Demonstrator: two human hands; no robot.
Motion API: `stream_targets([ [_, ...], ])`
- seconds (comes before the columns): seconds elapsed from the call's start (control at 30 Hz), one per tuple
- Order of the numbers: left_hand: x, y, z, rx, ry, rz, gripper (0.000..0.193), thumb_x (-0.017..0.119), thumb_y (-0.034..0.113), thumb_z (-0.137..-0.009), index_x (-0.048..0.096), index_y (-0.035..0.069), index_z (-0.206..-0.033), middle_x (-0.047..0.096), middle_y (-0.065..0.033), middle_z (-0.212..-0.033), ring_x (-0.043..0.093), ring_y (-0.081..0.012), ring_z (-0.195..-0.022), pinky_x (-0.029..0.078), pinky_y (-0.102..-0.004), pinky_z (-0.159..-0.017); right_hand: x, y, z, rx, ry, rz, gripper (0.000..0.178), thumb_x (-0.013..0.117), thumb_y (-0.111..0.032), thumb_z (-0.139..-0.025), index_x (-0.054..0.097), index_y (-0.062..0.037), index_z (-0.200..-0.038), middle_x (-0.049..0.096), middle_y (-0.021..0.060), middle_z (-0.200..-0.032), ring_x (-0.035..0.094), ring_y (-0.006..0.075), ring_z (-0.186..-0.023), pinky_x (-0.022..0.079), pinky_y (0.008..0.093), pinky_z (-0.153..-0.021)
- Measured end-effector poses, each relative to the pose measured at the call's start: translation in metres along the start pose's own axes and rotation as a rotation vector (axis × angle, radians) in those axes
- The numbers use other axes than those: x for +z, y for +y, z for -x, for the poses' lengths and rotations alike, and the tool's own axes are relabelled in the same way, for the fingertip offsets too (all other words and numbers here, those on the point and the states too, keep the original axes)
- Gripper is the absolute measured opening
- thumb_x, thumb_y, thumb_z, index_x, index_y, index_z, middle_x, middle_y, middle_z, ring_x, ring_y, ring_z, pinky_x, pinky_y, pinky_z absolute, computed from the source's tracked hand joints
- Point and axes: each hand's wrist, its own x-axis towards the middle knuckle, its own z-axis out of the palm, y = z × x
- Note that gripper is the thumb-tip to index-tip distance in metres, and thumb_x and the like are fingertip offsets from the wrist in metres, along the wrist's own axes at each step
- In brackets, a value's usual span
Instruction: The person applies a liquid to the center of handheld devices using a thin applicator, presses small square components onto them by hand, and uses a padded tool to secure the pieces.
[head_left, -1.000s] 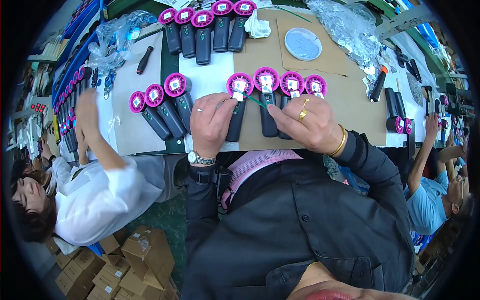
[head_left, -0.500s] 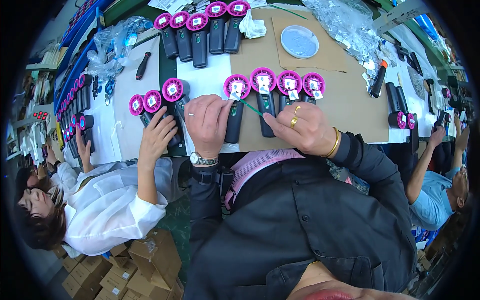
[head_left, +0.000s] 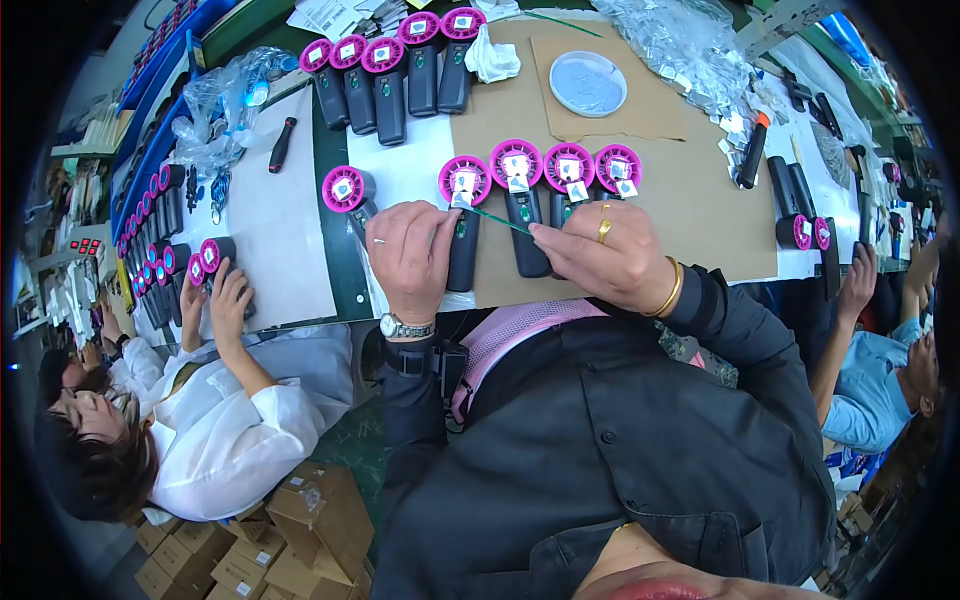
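My left hand [head_left: 412, 258] is closed in a pinch, its fingertips at a small white square tab [head_left: 462, 199] on the leftmost of several handheld fans in front of me. That fan has a round magenta head [head_left: 465, 178] and a dark grey handle [head_left: 461, 258] lying toward me. My right hand [head_left: 608, 256] grips a thin green stick [head_left: 500, 219], whose far tip points left to the tab. To its right lie more fans of the same kind, such as one with a magenta head [head_left: 516, 160], with white tabs on them. My hands partly cover the fans' handles.
A round white dish [head_left: 588, 84] of greyish paste rests on cardboard [head_left: 690, 200]. More fans stand in a back row [head_left: 390, 105]; a single fan [head_left: 347, 190] lies left of my hand. A screwdriver [head_left: 283, 146], orange-tipped tool [head_left: 753, 150] and plastic bags [head_left: 680, 50] lie around. Co-workers sit either side.
The left co-worker's hands and two fans have moved leftward, away from me. My hands keep nearly the same hold, with the green stick's tip still at the tab; the view has shifted slightly.
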Motion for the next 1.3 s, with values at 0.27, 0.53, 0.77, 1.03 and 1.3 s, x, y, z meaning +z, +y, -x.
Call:
stream_targets([
  [0.27, -0.013, 0.006, 0.003, -0.015, 0.002, -0.001, 0.029, 0.095, 0.006, -0.081, 0.074, 0.006, -0.101, 0.073, -0.0084, -0.101, 0.07, -0.0307, -0.095, 0.051, -0.0448, -0.088, -0.047, 0.041, 0.004, 0.238, 0.145, 0.134, 0.031, 0.084, 0.0, -0.088, 0.081, -0.0017, -0.119, 0.061, 0.0075, -0.078, 0.064, 0.0235, -0.065, 0.047, 0.0371, -0.057],
  [0.53, -0.011, 0.029, -0.007, 0.037, 0.028, 0.011, 0.027, 0.095, 0.006, -0.084, 0.075, 0.005, -0.103, 0.074, -0.0093, -0.101, 0.071, -0.0313, -0.094, 0.051, -0.0458, -0.087, -0.076, 0.11, 0.034, 0.175, -0.126, 0.553, 0.025, 0.081, -0.01, -0.096, 0.081, -0.0068, -0.121, 0.066, 0.0071, -0.09, 0.067, 0.027, -0.078, 0.053, 0.04, -0.069],
  [0.77, -0.007, 0.038, -0.001, 0.061, -0.009, 0.026, 0.023, 0.092, 0.003, -0.086, 0.075, 0.003, -0.101, 0.075, -0.0111, -0.1, 0.071, -0.0314, -0.095, 0.052, -0.0458, -0.086, -0.093, 0.115, 0.05, 0.196, -0.059, 0.579, 0.018, 0.081, -0.017, -0.098, 0.081, -0.0084, -0.114, 0.07, 0.0084, -0.093, 0.068, 0.0301, -0.085, 0.055, 0.0405, -0.079],
  [1.03, 0.016, 0.061, -0.024, 0.032, -0.065, 0.19, 0.021, 0.089, 0.0, -0.087, 0.075, 0.001, -0.102, 0.075, -0.0137, -0.1, 0.071, -0.0355, -0.096, 0.053, -0.046, -0.093, -0.196, 0.121, 0.098, 0.745, 0.153, 0.692, 0.016, 0.08, -0.02, -0.099, 0.083, -0.0043, -0.097, 0.075, 0.0102, -0.093, 0.068, 0.0314, -0.09, 0.055, 0.0438, -0.085],
  [1.3, 0.05, 0.1, -0.057, 0.082, -0.219, 0.204, 0.054, 0.094, 0.006, -0.082, 0.071, 0.001, -0.13, 0.075, -0.0153, -0.121, 0.068, -0.037, -0.117, 0.048, -0.0466, -0.104, -0.145, 0.156, 0.133, 0.706, -0.165, 0.801, 0.013, 0.081, -0.02, -0.094, 0.084, -0.0074, -0.095, 0.076, 0.0098, -0.093, 0.072, 0.0328, -0.096, 0.056, 0.0469, -0.087],
])
